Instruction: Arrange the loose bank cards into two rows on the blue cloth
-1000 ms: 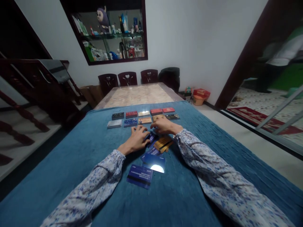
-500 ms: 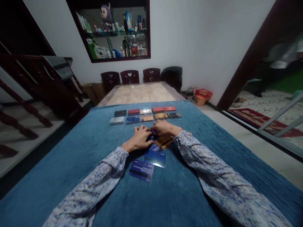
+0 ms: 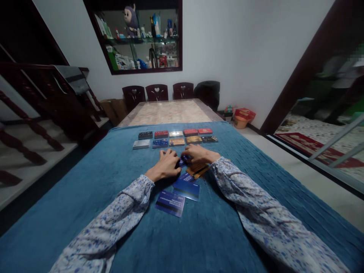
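Left hand (image 3: 165,165) and right hand (image 3: 197,154) were at small dark-blue cards (image 3: 182,162), just below frame center.
Nearest: blue card (image 3: 170,204) lay flat on blue cloth (image 3: 204,235), lower center; second blue card (image 3: 187,190) just above it. Gold cards (image 3: 197,170) were fanned right of center, partly covered by the right hand and sleeve (image 3: 227,174). Left hand was palm down, fingers half curled; right hand's fingers bent downward. Couldn't tell whether either gripped a card. Past them, ten card stacks (image 3: 176,142) stood in two rows, mid-frame. Farther: patterned tabletop (image 3: 170,112), then chairs (image 3: 157,93), wall shelf (image 3: 145,40) upper left.
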A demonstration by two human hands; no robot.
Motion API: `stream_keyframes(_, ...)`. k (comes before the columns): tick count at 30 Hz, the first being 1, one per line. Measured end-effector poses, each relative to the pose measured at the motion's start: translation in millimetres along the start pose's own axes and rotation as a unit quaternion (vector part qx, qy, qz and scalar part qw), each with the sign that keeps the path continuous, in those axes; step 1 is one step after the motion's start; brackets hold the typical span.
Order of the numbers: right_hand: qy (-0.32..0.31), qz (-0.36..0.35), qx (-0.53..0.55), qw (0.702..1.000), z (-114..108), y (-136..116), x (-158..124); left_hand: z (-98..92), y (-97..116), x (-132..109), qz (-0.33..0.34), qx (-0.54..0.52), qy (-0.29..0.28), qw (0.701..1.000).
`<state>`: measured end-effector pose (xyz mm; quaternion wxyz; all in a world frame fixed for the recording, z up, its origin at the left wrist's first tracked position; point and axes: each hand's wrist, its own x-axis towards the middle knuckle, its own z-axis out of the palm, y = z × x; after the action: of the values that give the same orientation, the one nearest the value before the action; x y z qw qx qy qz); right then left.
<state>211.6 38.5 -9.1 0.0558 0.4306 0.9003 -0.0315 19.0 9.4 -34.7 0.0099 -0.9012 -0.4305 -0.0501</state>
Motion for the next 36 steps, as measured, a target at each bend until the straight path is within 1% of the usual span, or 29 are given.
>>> stream_keyframes(6,0.016,-0.025,0.006,1.0,5.6,4.2,3.7,0.8,-11.2,-6.1,-0.006,-0.008,-0.012,1.0)
stream_keyframes(10,0.033,-0.06,0.021,0.997,15.8,13.0,11.0,-0.8,-12.6,-8.7,-0.002,-0.006,-0.025,1.0)
stream_keyframes(13,0.038,-0.071,0.02,0.997,21.1,17.8,14.2,-4.3,-12.6,-9.4,0.014,0.012,-0.034,0.999)
stream_keyframes(16,0.046,-0.082,0.023,0.995,20.7,18.3,14.0,-9.5,-15.0,-9.5,0.024,0.015,-0.041,0.999)
stream_keyframes(20,0.061,-0.109,0.026,0.992,13.0,14.5,10.8,-16.9,-23.4,-8.2,0.018,-0.015,-0.043,0.999)
stream_keyframes(24,0.088,-0.121,0.032,0.988,6.5,10.8,8.1,-22.0,-32.8,-6.7,0.011,-0.067,-0.022,0.997)
stream_keyframes(27,0.121,-0.113,0.026,0.986,6.5,9.5,7.5,-23.0,-38.6,-6.2,0.006,-0.086,0.008,0.996)
stream_keyframes(31,0.166,-0.083,0.02,0.982,10.4,7.6,9.6,-19.3,-47.0,-4.9,0.003,-0.092,0.049,0.995)
stream_keyframes(36,0.184,-0.02,0.024,0.982,12.8,0.0,12.6,-9.9,-56.7,-2.0,0.003,-0.085,0.082,0.993)
